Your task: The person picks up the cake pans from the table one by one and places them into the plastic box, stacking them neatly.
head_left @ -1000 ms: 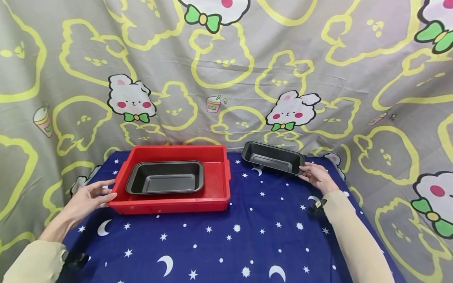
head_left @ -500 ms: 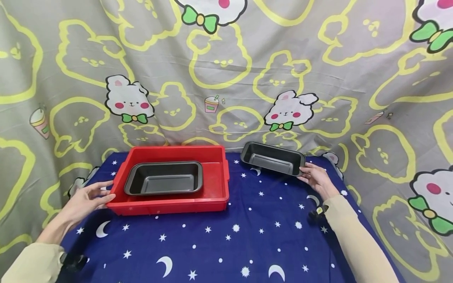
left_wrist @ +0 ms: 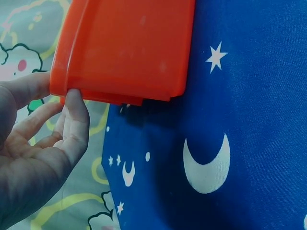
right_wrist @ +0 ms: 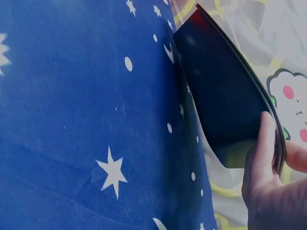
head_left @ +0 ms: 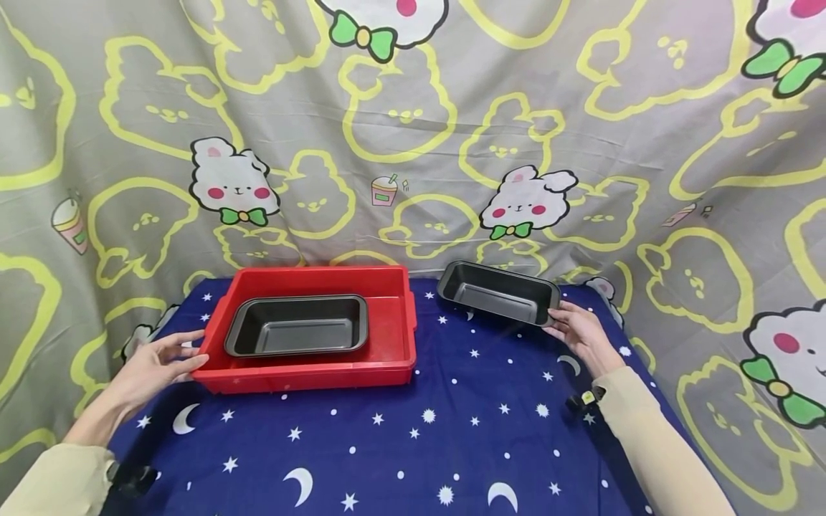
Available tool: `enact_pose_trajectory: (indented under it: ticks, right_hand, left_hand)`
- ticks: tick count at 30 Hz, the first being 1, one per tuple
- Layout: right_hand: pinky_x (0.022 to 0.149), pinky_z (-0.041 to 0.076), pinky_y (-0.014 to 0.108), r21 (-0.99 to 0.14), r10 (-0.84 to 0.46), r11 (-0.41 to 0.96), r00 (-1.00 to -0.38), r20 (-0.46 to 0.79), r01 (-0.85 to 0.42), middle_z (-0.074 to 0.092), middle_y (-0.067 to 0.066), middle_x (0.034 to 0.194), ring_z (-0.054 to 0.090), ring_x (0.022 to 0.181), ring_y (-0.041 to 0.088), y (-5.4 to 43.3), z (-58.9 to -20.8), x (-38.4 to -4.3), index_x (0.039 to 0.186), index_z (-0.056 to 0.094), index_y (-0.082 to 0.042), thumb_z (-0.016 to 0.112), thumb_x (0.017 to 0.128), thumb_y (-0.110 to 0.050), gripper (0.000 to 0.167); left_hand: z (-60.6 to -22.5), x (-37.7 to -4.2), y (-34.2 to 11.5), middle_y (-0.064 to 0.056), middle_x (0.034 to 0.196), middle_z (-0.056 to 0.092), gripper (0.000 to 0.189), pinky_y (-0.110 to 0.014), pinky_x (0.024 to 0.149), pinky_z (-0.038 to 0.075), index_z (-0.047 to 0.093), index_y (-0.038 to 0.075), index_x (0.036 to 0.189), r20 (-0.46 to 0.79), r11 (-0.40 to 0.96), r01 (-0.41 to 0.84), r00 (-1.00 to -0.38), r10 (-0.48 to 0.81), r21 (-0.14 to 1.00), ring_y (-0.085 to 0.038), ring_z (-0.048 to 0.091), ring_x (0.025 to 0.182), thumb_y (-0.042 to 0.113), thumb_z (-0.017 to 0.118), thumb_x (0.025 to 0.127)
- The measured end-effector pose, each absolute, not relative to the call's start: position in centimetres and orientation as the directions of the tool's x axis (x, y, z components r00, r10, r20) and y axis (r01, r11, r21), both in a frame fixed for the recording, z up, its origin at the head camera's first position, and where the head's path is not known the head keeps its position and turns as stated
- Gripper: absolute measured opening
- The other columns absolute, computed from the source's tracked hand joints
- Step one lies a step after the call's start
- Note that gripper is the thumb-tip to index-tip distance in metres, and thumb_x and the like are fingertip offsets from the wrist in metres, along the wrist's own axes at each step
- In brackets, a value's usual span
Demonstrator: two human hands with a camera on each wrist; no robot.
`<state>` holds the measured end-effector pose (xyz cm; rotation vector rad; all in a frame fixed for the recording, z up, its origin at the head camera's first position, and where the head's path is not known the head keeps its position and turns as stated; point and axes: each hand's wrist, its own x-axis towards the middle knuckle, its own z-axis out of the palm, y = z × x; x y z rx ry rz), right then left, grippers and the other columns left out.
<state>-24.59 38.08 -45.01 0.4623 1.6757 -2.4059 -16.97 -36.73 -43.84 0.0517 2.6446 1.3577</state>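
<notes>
At the left of the table sits a red plastic tray point(head_left: 391, 322), with a dark loaf pan point(head_left: 300, 337) lying inside it. My left hand point(head_left: 151, 369) pinches the tray's left rim near its front corner; the left wrist view has the thumb point(left_wrist: 76, 115) against that rim. A second dark loaf pan point(head_left: 497, 297) is at the back right, set at a slant. My right hand point(head_left: 581, 331) grips its right end, with thumb and fingers on either side of the rim in the right wrist view. Whether this pan's underside touches the cloth is unclear.
A navy cloth point(head_left: 387, 451) with white stars and moons covers the table. Behind and at both sides hangs a grey curtain point(head_left: 413, 172) with cartoon rabbits, close to the tray and the right pan.
The right-hand pan's near end has shifted slightly right and toward me, along with my right hand. My left hand and the tray hold their places; the head view has drifted slightly.
</notes>
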Motion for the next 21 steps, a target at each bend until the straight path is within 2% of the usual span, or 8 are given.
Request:
enact_pose_trajectory:
  ticks: [6, 13, 21]
  right_hand:
    - [0.072, 0.065, 0.029, -0.884, 0.032, -0.36, -0.943, -0.33, 0.297, 0.078, -0.002, 0.087, 0.077, 0.079, 0.013, 37.6, -44.4, -23.4, 0.112, 0.063, -0.015, 0.056, 0.104, 0.006, 0.024]
    - [0.073, 0.064, 0.028, -0.886, 0.033, -0.368, -0.948, -0.317, 0.283, 0.079, -0.003, 0.088, 0.077, 0.082, 0.012, 37.3, -43.5, -22.5, 0.118, 0.06, -0.016, 0.057, 0.104, 0.005, 0.025]
    - [0.072, 0.064, 0.028, -0.889, 0.011, -0.384, -0.962, -0.274, 0.249, 0.079, -0.002, 0.089, 0.078, 0.081, 0.013, 37.2, -42.1, -21.4, 0.106, 0.071, -0.018, 0.055, 0.105, 0.005, 0.028]
  left_hand:
    - [-44.0, -16.9, -36.8, -0.027, 0.129, 0.061, 0.075, -0.022, 0.078, 0.063, 0.033, -0.011, 0.158, -0.152, 0.597, -0.062, -0.983, 0.101, 0.8, 0.0, 0.07, 0.089, 0.027, 0.068, 0.104]
    - [-43.9, -16.9, -36.7, -0.021, 0.123, 0.064, 0.076, -0.022, 0.078, 0.063, 0.033, -0.011, 0.158, -0.15, 0.586, -0.065, -0.984, 0.098, 0.807, -0.001, 0.071, 0.088, 0.026, 0.069, 0.103]
    - [-43.9, -17.0, -36.8, -0.025, 0.128, 0.064, 0.074, -0.022, 0.078, 0.063, 0.034, -0.011, 0.158, -0.142, 0.59, -0.055, -0.984, 0.103, 0.806, 0.001, 0.071, 0.089, 0.027, 0.069, 0.104]
